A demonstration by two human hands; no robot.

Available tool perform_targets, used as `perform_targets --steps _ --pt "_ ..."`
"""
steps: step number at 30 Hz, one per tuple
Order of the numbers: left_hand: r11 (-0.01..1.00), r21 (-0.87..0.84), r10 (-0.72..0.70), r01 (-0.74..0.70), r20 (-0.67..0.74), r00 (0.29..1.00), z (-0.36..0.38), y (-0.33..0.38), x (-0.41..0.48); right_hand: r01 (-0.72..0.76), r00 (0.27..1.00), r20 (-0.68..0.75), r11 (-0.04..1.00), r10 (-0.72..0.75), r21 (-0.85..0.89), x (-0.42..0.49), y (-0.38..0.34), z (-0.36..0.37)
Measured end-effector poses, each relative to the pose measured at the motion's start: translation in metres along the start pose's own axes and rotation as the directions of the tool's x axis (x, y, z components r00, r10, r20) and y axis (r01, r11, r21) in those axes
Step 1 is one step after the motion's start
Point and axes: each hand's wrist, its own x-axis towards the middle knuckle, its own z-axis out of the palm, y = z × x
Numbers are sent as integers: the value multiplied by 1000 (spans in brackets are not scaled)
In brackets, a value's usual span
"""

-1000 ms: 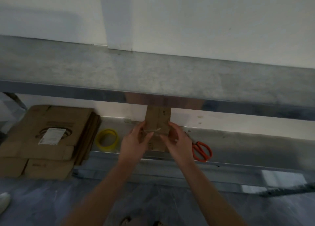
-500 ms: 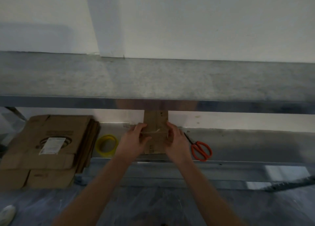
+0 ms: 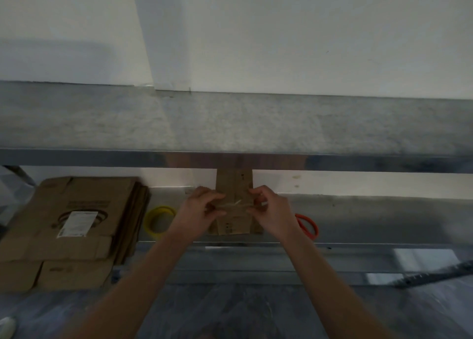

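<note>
Both forearms [image 3: 143, 274] are bare, with no sleeve edge below the left hand [image 3: 202, 210] or right hand [image 3: 271, 214]. A pale shoe tip [image 3: 7, 326] shows at the lower left edge

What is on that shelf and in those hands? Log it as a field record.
work piece: cardboard piece, on the lower shelf
left hand: pinches one end of the tape strip
right hand: pinches the other end
strip: looks like clear tape, stretched across the cardboard
left of it: yellow tape roll, flattened cartons
right of it: orange-handled scissors, partly behind the right hand
</note>
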Motion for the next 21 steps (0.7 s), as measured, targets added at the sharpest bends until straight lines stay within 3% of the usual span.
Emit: perform_targets --steps 6,8,11,14,16,18,21 --pt "997 -30 -78 76 -78 994 9 18 -2 -70 995 -71 996 75 63 -6 -7 4" --pt "995 -42 -97 93 -120 988 12 23 -12 -94 994 -43 977 104 192 -16 -8 2" --pt "983 -90 -169 160 -111 979 15 26 -34 -130 985 -37 865 169 485 -38 -3 10" --pt "961 -149 -241 232 -47 969 16 30 -37 -267 897 -35 604 440 751 -51 -7 32" --pt "921 -248 -309 302 10 951 15 36 -32 -401 788 93 392 609 828 -53 -15 44" --pt "865 -365 -355 345 42 934 14 39 -28 -505 724 317 157 612 849 -51 -19 53" --pt "879 -361 -337 311 -10 941 14 37 -32 -541 721 541 -138 432 830 -52 -19 60"
